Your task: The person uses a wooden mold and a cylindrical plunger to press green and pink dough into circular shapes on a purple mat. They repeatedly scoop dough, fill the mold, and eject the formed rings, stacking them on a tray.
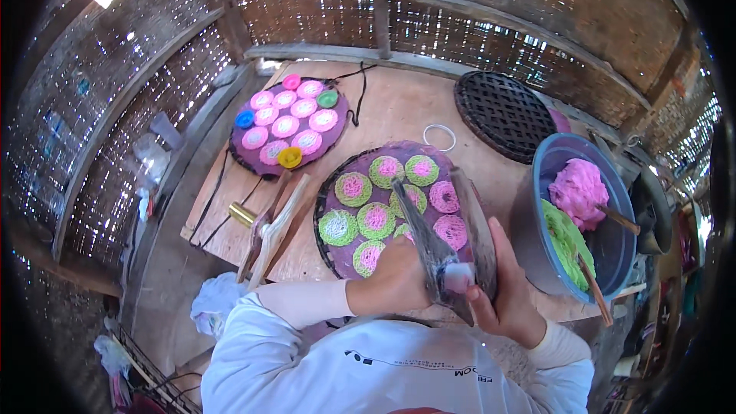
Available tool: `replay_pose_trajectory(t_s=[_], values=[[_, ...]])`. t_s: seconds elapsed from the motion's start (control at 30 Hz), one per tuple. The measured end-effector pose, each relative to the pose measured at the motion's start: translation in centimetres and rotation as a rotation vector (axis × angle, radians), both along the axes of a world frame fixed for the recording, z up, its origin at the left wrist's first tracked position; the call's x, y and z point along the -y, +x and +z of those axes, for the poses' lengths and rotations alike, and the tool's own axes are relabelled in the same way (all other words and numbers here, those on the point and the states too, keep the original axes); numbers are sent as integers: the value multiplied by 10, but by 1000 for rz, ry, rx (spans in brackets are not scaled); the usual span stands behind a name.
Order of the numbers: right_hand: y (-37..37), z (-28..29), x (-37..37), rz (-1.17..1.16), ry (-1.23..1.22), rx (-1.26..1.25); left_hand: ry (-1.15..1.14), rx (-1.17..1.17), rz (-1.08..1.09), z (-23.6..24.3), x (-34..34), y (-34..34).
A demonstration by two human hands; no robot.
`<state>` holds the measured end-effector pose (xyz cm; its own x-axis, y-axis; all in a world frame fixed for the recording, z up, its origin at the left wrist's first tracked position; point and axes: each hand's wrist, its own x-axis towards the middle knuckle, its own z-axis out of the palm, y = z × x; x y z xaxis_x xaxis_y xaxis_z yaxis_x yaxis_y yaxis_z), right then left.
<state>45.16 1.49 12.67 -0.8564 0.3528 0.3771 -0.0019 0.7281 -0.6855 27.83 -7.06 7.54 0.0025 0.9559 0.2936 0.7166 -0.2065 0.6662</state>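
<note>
A hinged wooden press (429, 238) with two dark boards stands spread in a V between my hands. My right hand (510, 299) wraps its right board, thumb near a lump of pale pink dough (460, 277) at the joint. Against the lower left board, my left hand (397, 276) is closed; its fingertips are partly hidden. Beneath the press lies a round purple tray (404, 152) carrying several lacy discs of squeezed strands. Most are green with pink centres, such as this strand disc (353, 189); one has a white centre, and a couple are pink.
A second round tray (287, 138) holds pink-and-white discs and small coloured cups. Another wooden press (280, 230) with a brass cylinder (242, 215) lies left. At right, a grey tub (529, 261) contains pink dough (579, 192) and green dough (566, 241) with sticks. Behind is a dark woven tray (502, 115).
</note>
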Motion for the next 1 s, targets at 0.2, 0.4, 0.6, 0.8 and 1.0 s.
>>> replay_pose_trajectory(t_s=[0.2,0.4,0.6,0.8,1.0], values=[[-12,-38,-12,166,-792,4,50,130,27,-12,-9,-32],[-39,-73,-26,237,-1285,17,344,-479,614,18,3,-67],[-119,-62,-157,-257,-365,-227,443,206,883,-32,69,-74],[-149,-129,-277,-1224,207,298,-173,265,764,-98,121,-32],[-147,-157,-289,-1300,673,129,-413,-100,866,-106,142,5]])
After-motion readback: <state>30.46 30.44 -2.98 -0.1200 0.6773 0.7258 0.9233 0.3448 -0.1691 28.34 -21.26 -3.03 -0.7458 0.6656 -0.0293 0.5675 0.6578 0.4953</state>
